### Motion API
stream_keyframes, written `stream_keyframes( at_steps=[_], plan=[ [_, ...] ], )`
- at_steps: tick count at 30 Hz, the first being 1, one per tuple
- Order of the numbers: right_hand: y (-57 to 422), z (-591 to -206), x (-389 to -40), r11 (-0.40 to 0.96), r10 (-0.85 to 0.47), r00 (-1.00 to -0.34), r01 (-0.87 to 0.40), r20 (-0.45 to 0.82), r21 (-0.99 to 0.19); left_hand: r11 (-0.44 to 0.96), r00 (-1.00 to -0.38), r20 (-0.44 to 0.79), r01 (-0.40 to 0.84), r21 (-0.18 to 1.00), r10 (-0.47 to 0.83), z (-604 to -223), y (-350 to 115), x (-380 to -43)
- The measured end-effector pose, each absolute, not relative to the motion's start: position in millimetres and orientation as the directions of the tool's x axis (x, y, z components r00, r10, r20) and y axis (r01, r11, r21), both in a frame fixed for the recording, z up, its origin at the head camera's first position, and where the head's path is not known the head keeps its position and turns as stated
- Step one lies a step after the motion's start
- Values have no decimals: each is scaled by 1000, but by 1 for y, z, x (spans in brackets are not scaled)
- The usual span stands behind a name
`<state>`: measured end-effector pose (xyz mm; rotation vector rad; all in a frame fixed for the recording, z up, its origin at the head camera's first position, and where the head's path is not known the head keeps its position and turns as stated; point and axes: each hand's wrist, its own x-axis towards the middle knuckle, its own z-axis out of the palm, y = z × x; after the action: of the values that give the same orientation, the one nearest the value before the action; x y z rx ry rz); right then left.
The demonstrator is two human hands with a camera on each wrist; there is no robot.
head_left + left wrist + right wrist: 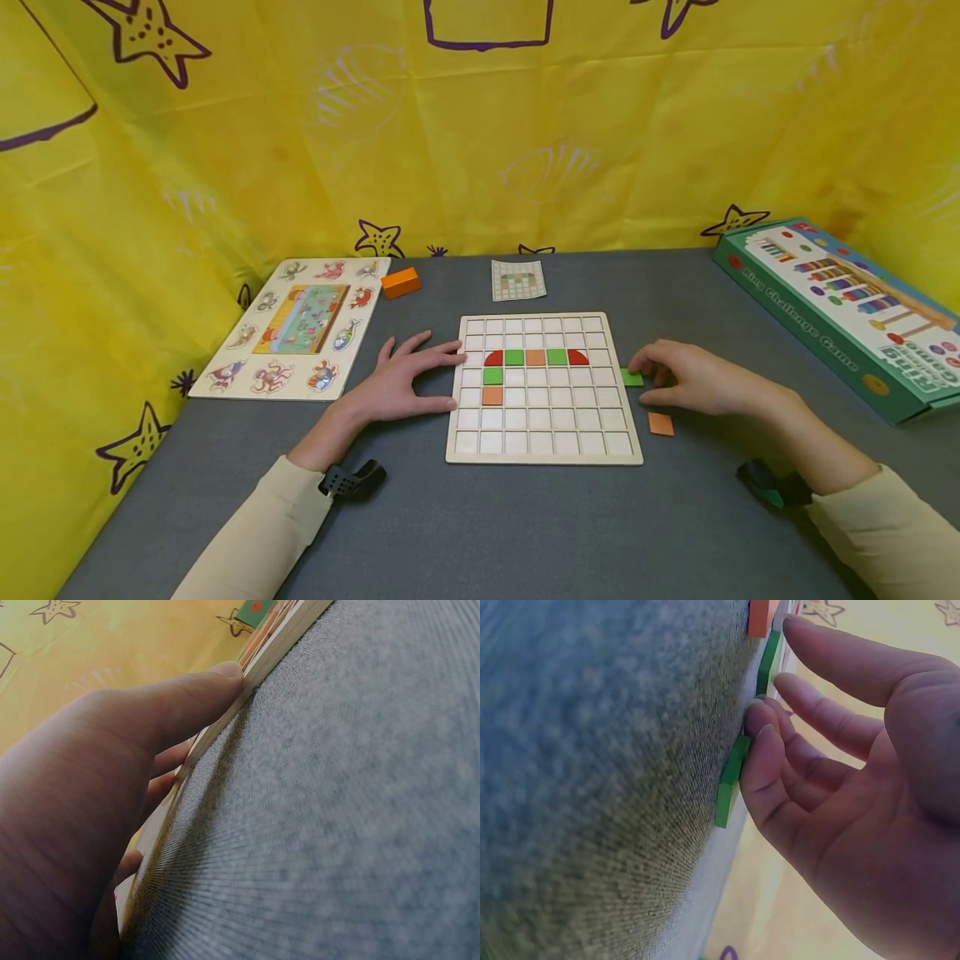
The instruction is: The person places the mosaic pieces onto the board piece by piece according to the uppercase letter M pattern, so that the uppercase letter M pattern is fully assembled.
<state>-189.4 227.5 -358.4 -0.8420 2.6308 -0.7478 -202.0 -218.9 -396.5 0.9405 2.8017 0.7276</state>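
Note:
A pale wooden grid board (545, 450) lies flat on the grey table, with red, green and orange tiles in several cells. Spread along its left edge, my left hand (405, 379) touches the board with its fingertips and thumb; the left wrist view shows the thumb (214, 682) against the rim. Beside the right edge, my right hand (693, 379) has bent fingertips on a green tile (632, 378), its thumb apart from them. In the right wrist view, a second green tile (768, 664) lies near the thumb. Closer to me is a loose orange tile (661, 424).
Behind the board lies a small pattern card (519, 281). A sea-animal puzzle board (225, 354) and an orange block (401, 282) are at the left. A green game box (810, 333) stands at the right. A yellow cloth (480, 150) hangs at the back.

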Motion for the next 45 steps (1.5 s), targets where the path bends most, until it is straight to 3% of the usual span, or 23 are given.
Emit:
stream_keyframes(
  at_steps=[19,29,45],
  plan=[
    [214,-358,-196,702,-611,-790,-511,-51,-497,693,-803,69,552,464,592,-397,-220,-202],
    [211,-359,-200,718,-602,-794,-491,-86,-494,696,-805,66,547,465,589,-396,-219,-201],
    [213,-354,-199,696,-600,-799,-497,-39,-518,696,-805,71,551,461,589,-398,-220,-201]
  ],
)
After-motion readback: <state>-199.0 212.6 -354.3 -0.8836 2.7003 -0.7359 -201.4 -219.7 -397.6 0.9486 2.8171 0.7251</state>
